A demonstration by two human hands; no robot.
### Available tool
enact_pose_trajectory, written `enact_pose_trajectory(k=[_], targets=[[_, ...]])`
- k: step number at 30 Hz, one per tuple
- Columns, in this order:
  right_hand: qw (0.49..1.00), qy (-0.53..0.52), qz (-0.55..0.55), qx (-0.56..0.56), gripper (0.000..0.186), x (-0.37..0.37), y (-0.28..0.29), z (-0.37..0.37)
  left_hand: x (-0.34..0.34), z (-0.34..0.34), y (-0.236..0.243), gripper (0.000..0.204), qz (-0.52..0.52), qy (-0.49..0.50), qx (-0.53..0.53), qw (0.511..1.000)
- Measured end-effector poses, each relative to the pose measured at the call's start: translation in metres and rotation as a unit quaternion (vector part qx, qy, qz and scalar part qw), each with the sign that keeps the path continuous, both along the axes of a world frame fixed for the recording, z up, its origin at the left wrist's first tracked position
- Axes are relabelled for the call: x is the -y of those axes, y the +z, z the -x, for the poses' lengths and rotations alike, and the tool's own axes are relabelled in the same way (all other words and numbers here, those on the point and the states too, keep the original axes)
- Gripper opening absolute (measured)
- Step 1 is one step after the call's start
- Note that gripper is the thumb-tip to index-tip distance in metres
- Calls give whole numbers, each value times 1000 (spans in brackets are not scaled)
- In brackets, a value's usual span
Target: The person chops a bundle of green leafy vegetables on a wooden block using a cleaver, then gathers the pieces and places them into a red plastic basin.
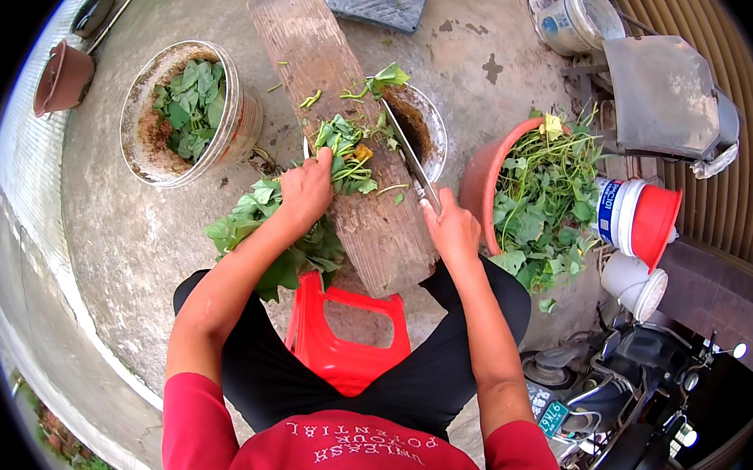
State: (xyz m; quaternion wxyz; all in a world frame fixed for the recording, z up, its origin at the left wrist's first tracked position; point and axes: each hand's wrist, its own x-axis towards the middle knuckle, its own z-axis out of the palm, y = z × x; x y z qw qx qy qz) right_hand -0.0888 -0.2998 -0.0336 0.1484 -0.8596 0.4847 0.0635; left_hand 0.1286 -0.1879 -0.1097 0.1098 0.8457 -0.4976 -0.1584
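Note:
A long wooden board [388, 250] slopes away in front of me. My left hand [307, 189] is closed around a bunch of leafy greens [258, 209], whose stems and leaves reach onto the board while the rest hangs off its left side. My right hand [454, 232] grips the handle of a long knife [408, 154] at the board's right edge, its blade pointing away from me. Cut leaves and stems [342, 135] lie on the board between hand and blade, and a leafy piece [388, 77] rests by the knife's tip. A white-rimmed bucket [437, 128] stands beside the board, partly hidden.
At the left is a dirty white bucket [132, 145] with leaves inside. A terracotta-coloured tub [479, 181] heaped with leafy vines stands at the right. A red stool [340, 345] sits between my legs. Further right are small buckets [657, 222] and a parked motorbike [627, 383].

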Motion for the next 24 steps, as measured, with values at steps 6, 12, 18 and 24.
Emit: enact_pose_trajectory(k=[6,12,18,24], targets=[[998,-50,-23,23,30,-8,4,-12,1,14,9,17,4,-80,10,997],[988,-20,4,154,32,-10,9,-49,0,18,2,19,39,-122,44,991],[992,-48,-74,94,33,-7,15,-55,-5,15,-1,19,16,-117,54,992],[986,-106,-45,119,34,6,7,-12,0,7,4,19,26,-113,62,991]])
